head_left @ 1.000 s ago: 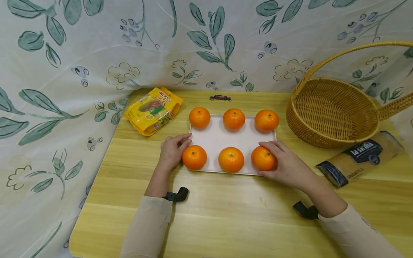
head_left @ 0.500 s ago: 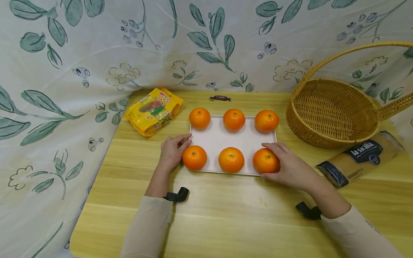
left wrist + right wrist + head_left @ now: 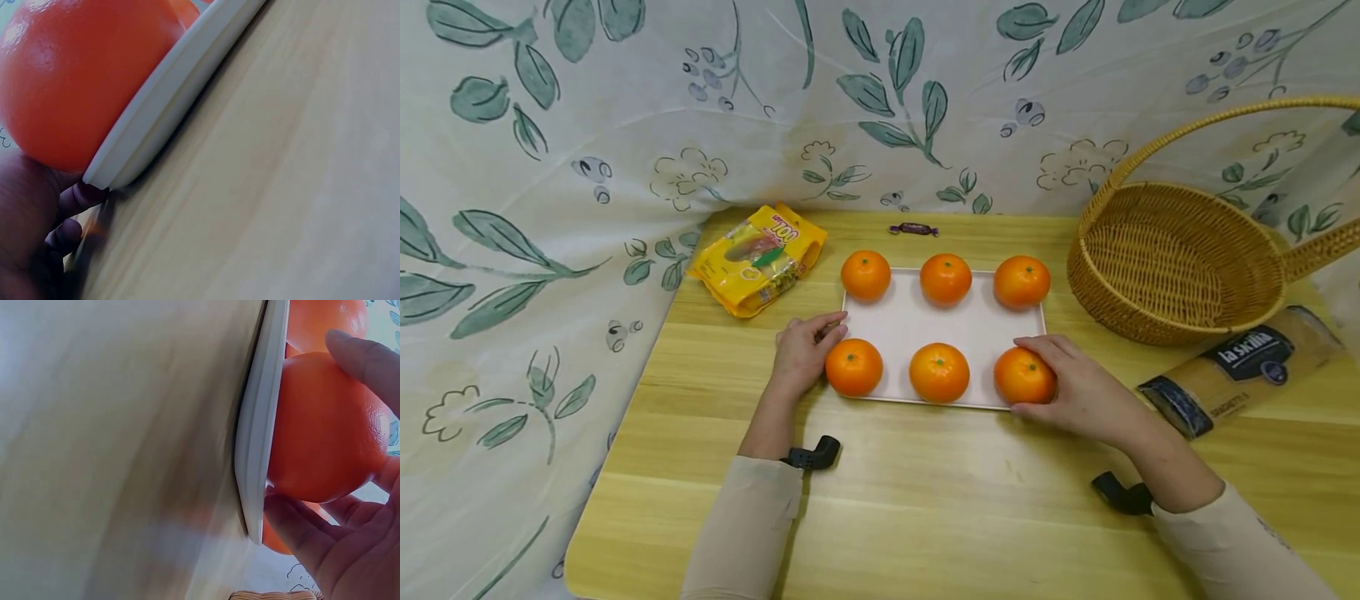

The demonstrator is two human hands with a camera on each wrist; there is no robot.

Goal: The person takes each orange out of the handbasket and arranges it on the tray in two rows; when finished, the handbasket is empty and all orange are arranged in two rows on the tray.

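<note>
A white rectangular tray [image 3: 895,321] bears several oranges in two rows. My left hand [image 3: 805,354] grips the tray's left edge; in the left wrist view, fingertips [image 3: 84,197] reach under its rim beside the front-left orange [image 3: 81,81]. At the front-right corner, my right hand [image 3: 1078,387] holds an orange [image 3: 1022,375] that sits on the tray. The right wrist view shows fingers on opposite sides of this orange [image 3: 325,431]. Between the two front corners lies the front-middle orange [image 3: 939,372]. The back row holds a left orange [image 3: 866,276], a middle orange [image 3: 946,280] and a right orange [image 3: 1022,282].
A wicker basket [image 3: 1172,258] with a tall handle stands at the back right. Beside it lies a spaghetti pack [image 3: 1240,371]. A yellow snack bag [image 3: 760,258] lies at the back left, and a small wrapped candy [image 3: 913,229] lies behind the tray. Floral cloth [image 3: 737,100] hangs behind the table.
My right hand has slid the front-right orange slightly to the right, toward the tray's corner. My left hand has stayed at the tray's left edge.
</note>
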